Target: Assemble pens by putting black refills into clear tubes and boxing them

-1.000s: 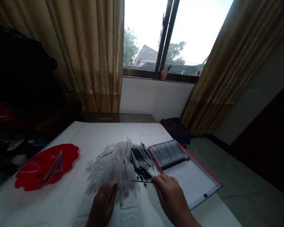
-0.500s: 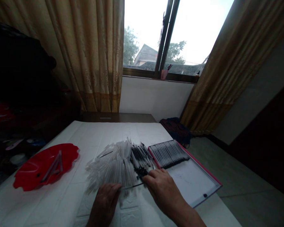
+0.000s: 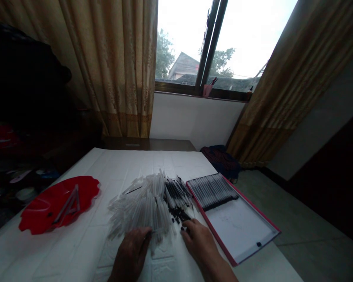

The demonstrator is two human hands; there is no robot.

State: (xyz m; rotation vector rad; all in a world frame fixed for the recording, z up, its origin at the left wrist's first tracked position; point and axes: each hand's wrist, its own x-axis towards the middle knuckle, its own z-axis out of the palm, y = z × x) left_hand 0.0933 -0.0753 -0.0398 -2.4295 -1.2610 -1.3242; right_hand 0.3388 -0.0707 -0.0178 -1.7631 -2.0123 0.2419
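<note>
Head view: nearest us, our left hand lies curled against the near edge of a heap of clear plastic tubes, its fingers closed, though whether they grip a tube we cannot tell. Our right hand rests half-open and apparently empty, just beside a scatter of small black pieces. We seem to be working among these loose pieces, and picking one would call for a fine fingertip pinch. Right of that hand, a pink-rimmed tray holds a neat row of black-tipped tubes; farther left of the heap lies a red scalloped plate.
</note>
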